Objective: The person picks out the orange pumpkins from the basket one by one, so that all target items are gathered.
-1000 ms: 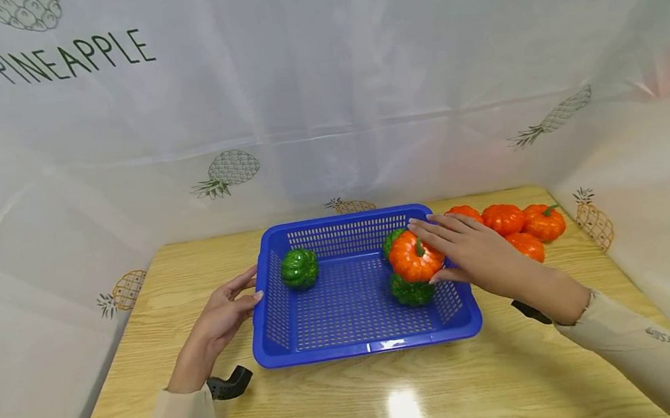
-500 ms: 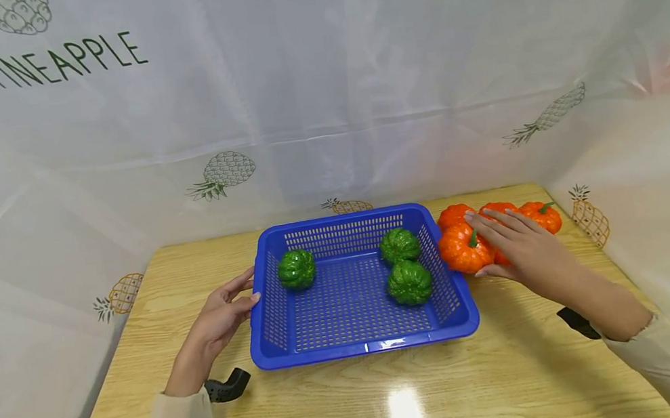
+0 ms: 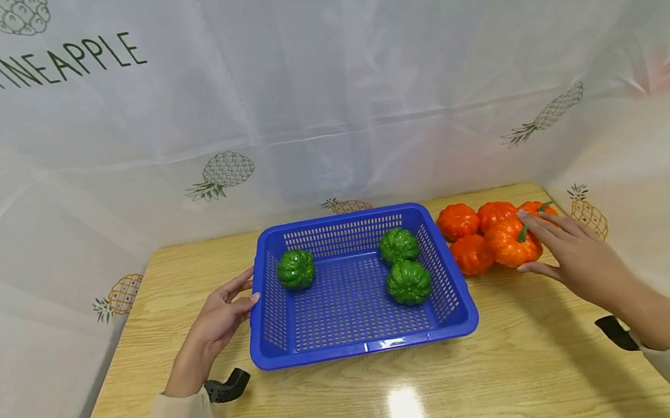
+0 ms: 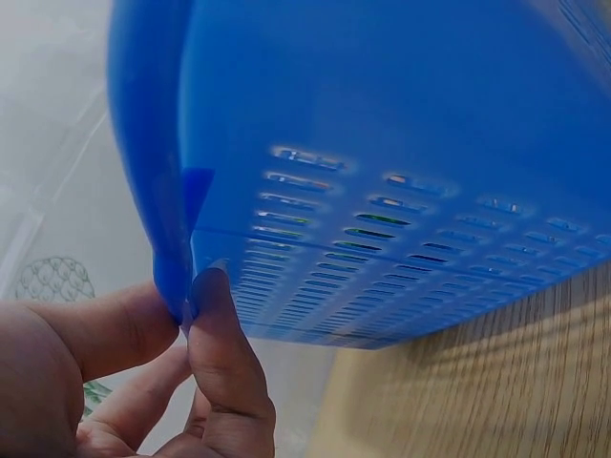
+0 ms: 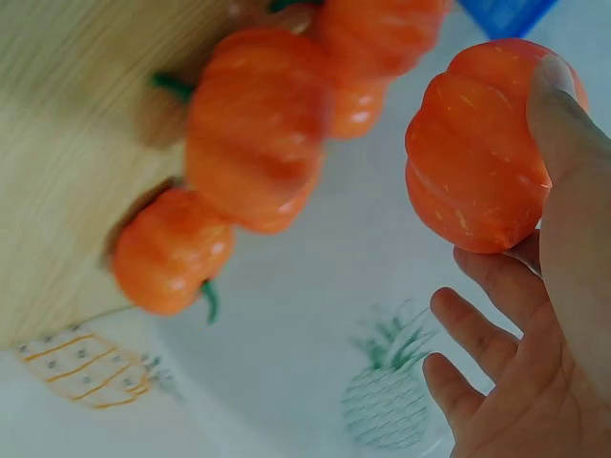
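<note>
A blue plastic basket (image 3: 350, 352) with slotted walls stands mid-table, and the left hand (image 3: 222, 319) pinches its left rim between thumb and fingers, as the left wrist view also shows. Inside lie a green pumpkin (image 3: 296, 269) at the left and two more green pumpkins (image 3: 409, 282) at the right. To the right of the basket, the right hand (image 3: 586, 264) holds an orange pumpkin (image 3: 511, 243) with a green stem; in the right wrist view the thumb and index finger pinch this orange pumpkin (image 5: 482, 143), raised off the table.
Several other orange pumpkins (image 3: 457, 222) sit clustered on the wooden table (image 3: 331, 407) beside the basket's right wall. One orange pumpkin (image 3: 537, 209) is partly behind the right hand. A pineapple-printed curtain (image 3: 324, 101) hangs behind the table and at its sides.
The right hand has carried the orange pumpkin from over the basket's right side out to the right, above the orange cluster. The left hand has stayed on the rim.
</note>
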The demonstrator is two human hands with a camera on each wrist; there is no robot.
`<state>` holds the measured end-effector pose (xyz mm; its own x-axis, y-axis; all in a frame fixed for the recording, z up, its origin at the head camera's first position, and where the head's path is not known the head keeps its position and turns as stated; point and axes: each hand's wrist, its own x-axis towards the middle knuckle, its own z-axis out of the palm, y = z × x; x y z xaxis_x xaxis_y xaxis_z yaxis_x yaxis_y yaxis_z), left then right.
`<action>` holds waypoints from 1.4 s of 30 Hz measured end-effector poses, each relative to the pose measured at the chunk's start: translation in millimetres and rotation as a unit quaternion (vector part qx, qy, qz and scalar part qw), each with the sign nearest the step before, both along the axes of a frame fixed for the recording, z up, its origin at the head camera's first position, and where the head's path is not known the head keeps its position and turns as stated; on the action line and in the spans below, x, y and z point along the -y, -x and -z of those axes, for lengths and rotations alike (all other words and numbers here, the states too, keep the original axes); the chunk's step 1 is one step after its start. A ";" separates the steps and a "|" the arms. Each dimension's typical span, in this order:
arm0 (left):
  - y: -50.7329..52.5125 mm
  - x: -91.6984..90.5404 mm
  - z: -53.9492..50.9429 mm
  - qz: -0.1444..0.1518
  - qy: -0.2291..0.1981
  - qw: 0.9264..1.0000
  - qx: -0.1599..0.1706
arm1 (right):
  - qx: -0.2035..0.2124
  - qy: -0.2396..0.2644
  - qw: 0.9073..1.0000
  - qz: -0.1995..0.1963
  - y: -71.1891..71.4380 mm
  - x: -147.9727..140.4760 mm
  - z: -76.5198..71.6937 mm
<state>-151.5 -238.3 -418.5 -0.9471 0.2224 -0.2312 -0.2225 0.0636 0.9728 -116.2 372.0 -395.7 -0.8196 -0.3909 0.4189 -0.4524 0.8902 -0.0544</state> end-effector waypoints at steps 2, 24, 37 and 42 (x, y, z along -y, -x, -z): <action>-0.3 -0.5 0.5 0.001 -0.003 1.000 -0.003 | 0.006 -0.004 1.000 0.012 -1.1 -7.9 2.9; -5.0 4.0 -3.4 -0.006 0.014 1.000 0.001 | 0.041 -0.001 0.994 0.102 -8.7 -59.2 21.6; -2.4 0.7 -4.7 0.000 0.016 1.000 -0.003 | 0.077 -0.014 0.989 0.127 -13.3 -76.6 35.5; -1.4 -1.1 -4.9 0.001 0.017 1.000 -0.002 | 0.088 -0.023 0.987 0.129 -15.1 -81.9 45.0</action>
